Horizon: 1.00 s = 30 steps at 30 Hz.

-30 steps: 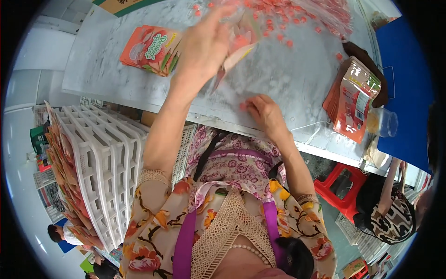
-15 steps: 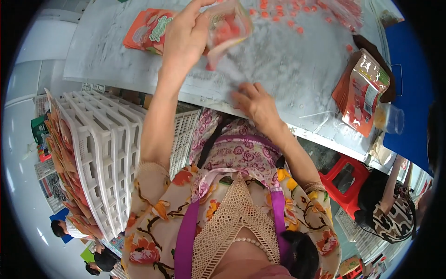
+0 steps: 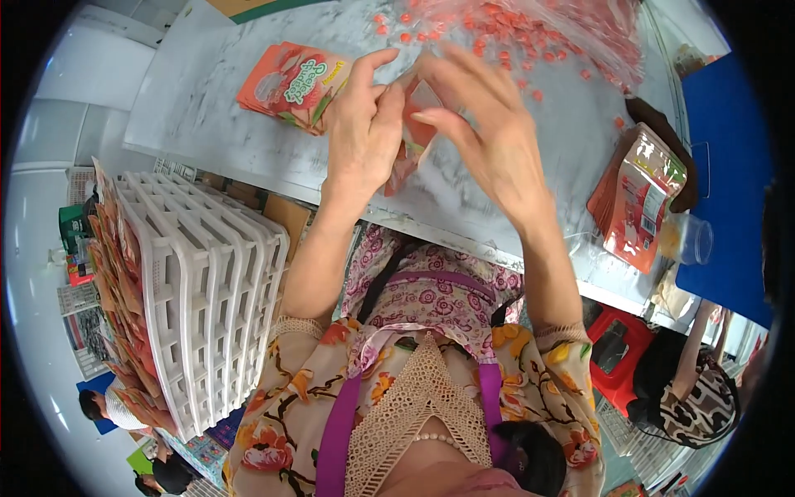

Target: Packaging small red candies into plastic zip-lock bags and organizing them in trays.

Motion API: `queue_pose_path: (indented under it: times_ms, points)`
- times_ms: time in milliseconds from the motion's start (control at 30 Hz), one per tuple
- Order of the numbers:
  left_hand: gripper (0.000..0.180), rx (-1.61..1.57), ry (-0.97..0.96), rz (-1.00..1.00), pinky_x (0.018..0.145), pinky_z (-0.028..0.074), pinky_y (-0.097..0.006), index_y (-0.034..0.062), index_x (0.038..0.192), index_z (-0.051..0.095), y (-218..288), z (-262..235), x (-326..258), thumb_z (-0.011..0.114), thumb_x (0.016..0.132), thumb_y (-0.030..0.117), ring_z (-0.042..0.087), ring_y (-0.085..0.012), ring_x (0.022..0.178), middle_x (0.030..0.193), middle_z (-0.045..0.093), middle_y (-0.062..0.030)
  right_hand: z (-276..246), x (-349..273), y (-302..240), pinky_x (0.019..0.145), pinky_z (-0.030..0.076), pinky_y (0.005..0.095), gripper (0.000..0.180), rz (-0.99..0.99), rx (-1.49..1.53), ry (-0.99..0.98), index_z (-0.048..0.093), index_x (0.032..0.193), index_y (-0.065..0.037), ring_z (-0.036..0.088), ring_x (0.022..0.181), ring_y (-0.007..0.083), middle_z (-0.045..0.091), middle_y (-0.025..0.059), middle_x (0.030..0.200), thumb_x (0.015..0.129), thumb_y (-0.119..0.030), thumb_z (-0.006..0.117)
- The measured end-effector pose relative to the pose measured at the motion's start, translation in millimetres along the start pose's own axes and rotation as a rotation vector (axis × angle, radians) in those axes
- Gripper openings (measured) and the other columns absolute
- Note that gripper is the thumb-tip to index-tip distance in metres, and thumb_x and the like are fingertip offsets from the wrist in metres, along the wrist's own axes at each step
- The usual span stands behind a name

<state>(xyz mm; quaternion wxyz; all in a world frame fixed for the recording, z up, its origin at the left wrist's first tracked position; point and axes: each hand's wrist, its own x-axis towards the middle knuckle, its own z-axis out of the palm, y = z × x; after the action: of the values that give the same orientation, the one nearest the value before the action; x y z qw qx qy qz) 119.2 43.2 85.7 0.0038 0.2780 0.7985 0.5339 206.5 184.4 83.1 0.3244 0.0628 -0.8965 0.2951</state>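
My left hand [image 3: 364, 124] and my right hand [image 3: 489, 132] meet over the grey table [image 3: 215, 141], both gripping one orange-red printed pouch [image 3: 411, 128] between them. The pouch is mostly hidden by my fingers. Just beyond my hands lies a heap of small red-orange pieces [image 3: 530, 33] under clear plastic. A filled pouch [image 3: 294, 83] of the same kind lies flat to the left of my left hand.
A stack of empty pouches [image 3: 642, 199] and a clear plastic cup [image 3: 691, 240] sit at the table's right. A white slatted crate [image 3: 199, 290] holding several pouches stands on my left. Another person [image 3: 691, 398] sits at the lower right beside a red stool [image 3: 617, 348].
My right hand has risen from the table's near edge to join my left hand on the pouch. The left hand with the pouch has come nearer to me.
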Motion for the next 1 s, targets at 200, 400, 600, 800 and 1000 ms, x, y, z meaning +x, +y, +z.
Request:
queue_pose_path:
  times_ms: [200, 400, 600, 800, 1000]
  points:
    - [0.034, -0.286, 0.034, -0.059, 0.062, 0.047, -0.025, 0.0005, 0.128, 0.051, 3.8, 6.0, -11.8, 0.052, 0.096, 0.013, 0.059, -0.0113, 0.065, 0.079, 0.068, -0.0094, 37.8, -53.6, -26.9, 0.086, 0.054, 0.0381, 0.055, 0.431, 0.371, 0.24, 0.059, 0.127, -0.002, 0.063, 0.112, 0.032, 0.059, 0.0186, 0.131, 0.075, -0.007, 0.078]
    - [0.04, -0.526, 0.142, 0.025, 0.071, 0.052, -0.025, 0.0013, 0.132, 0.052, -45.0, -19.6, -12.8, 0.059, 0.095, 0.014, 0.059, -0.0117, 0.071, 0.082, 0.063, -0.0054, 29.5, -63.9, 2.1, 0.067, 0.052, 0.0249, 0.024, 0.67, 0.586, 0.341, 0.073, 0.102, 0.001, 0.064, 0.073, 0.0093, 0.073, 0.0056, 0.09, 0.079, -0.002, 0.078]
    - [0.012, -0.837, -0.07, -0.097, 0.073, 0.049, -0.024, -0.0004, 0.097, 0.071, -81.2, 15.1, -26.8, 0.067, 0.086, 0.001, 0.06, -0.0137, 0.081, 0.093, 0.063, -0.0052, 40.9, -62.7, 4.7, 0.062, 0.052, 0.0214, 0.022, 0.411, 0.521, 0.292, 0.074, 0.105, -0.004, 0.062, 0.071, 0.0076, 0.07, 0.004, 0.085, 0.083, -0.001, 0.073]
    - [0.006, -0.737, 0.196, -0.054, 0.07, 0.047, -0.023, -0.0034, 0.091, 0.07, -85.2, 7.8, -29.0, 0.067, 0.087, 0.001, 0.059, -0.0117, 0.08, 0.095, 0.062, -0.0044, 19.4, -51.7, 9.0, 0.074, 0.05, 0.0266, 0.014, 0.492, 0.378, 0.307, 0.076, 0.094, -0.001, 0.062, 0.083, 0.0127, 0.071, 0.0083, 0.092, 0.082, -0.008, 0.076]
    - [0.014, -0.879, -0.087, -0.137, 0.063, 0.051, -0.022, 0.0002, 0.098, 0.073, -71.9, -18.6, -26.2, 0.07, 0.086, 0.007, 0.062, -0.0101, 0.077, 0.095, 0.066, -0.0045, 25.0, -43.5, 8.3, 0.071, 0.049, 0.0274, 0.013, 0.581, 0.585, 0.293, 0.076, 0.094, -0.002, 0.063, 0.079, 0.016, 0.071, 0.0086, 0.09, 0.082, -0.008, 0.075]
